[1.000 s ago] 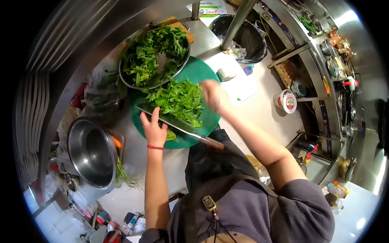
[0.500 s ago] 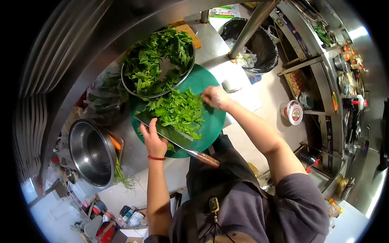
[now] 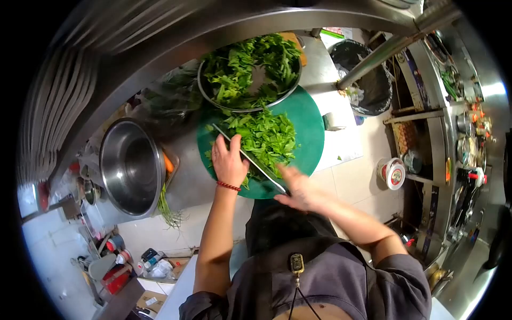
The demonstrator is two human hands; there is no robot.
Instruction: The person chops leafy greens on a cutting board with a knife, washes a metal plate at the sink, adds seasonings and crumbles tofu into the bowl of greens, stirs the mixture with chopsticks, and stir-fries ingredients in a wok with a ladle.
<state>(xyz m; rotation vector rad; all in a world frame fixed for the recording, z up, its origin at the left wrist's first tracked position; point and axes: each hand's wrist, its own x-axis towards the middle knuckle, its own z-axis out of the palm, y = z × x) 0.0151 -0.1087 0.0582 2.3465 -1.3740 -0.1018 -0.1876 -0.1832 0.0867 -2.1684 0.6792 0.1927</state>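
The person's left hand point(image 3: 229, 160), a red bead bracelet point(image 3: 228, 186) at its wrist, is bent against the blade of a cleaver point(image 3: 262, 172), though I can't tell whether it truly grips the steel. The right hand point(image 3: 300, 191) is slightly blurred and open, thumb and fingers parted at the handle end; the handle itself is hidden from me. The cleaver slants along the near side of a loose pile of chopped leafy greens point(image 3: 266, 136), all of it on a round green chopping board point(image 3: 310, 128).

Just beyond the pile, a round steel pan point(image 3: 260, 79) overlaps the board's far edge, with more leaves point(image 3: 229, 74) heaped in a ring inside. Farther out to the left, a deep steel bowl point(image 3: 133, 165) sits on the metal bench point(image 3: 186, 170), with a carrot point(image 3: 168, 163) and thin green stalks point(image 3: 168, 209) just beside it. A clear plastic bag point(image 3: 170, 96) of greens lies behind. Off to the right, well apart, stand a black-lined bin point(image 3: 376, 80) and a white tub point(image 3: 393, 173) on the tiled floor point(image 3: 357, 181).
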